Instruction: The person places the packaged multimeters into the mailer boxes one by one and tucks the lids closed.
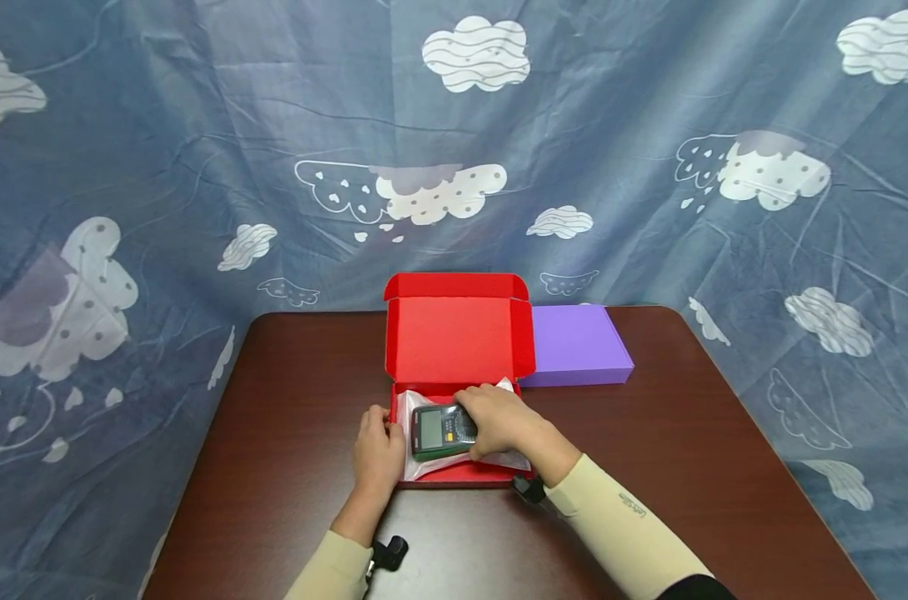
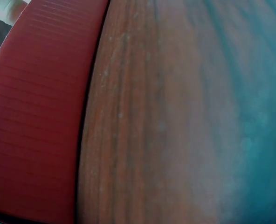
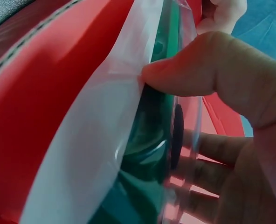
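Observation:
An open red box [image 1: 454, 342] stands on the brown table [image 1: 288, 417], its lid raised toward the back. Inside lies a green handheld meter [image 1: 440, 432] in a clear plastic bag [image 1: 423, 468]. My right hand [image 1: 499, 421] grips the meter through the bag, thumb [image 3: 194, 74] on one side and fingers [image 3: 208, 149] on the other around the green body [image 3: 152, 140]. My left hand [image 1: 377, 454] rests against the box's left edge, fingers touching the rim. In the left wrist view only the red box wall [image 2: 35, 116] and table wood [image 2: 142, 140] show.
A flat purple box [image 1: 577, 343] lies on the table just right of the red lid. A blue cloud-print cloth [image 1: 198, 167] hangs behind and around the table. Table edges run close at the left and right.

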The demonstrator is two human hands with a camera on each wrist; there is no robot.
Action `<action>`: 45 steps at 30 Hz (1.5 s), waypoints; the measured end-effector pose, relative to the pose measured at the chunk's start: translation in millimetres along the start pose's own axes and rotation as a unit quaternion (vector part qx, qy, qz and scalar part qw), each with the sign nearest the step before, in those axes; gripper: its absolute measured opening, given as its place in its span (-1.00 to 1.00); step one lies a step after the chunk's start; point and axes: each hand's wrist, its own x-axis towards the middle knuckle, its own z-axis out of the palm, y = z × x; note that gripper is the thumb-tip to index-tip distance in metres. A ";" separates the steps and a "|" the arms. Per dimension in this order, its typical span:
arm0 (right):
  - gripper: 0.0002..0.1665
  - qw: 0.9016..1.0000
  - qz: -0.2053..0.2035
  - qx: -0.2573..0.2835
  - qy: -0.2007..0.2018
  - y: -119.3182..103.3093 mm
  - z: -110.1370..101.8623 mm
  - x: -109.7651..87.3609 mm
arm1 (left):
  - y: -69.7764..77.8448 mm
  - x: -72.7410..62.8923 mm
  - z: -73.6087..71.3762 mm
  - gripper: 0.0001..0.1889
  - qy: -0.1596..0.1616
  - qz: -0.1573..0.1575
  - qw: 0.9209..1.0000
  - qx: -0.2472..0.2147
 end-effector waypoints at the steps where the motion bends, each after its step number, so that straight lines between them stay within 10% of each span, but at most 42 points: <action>1: -0.06 1.000 -0.001 0.002 0.001 0.2 0.6 0.5 | -0.2 0.0 0.4 -0.88 0.000 0.000 1.000 0.000; 45: -0.04 0.999 -0.006 0.042 -0.004 12.0 28.9 -1.2 | 6.3 -1.5 -5.8 -0.86 -0.024 -0.001 1.000 0.007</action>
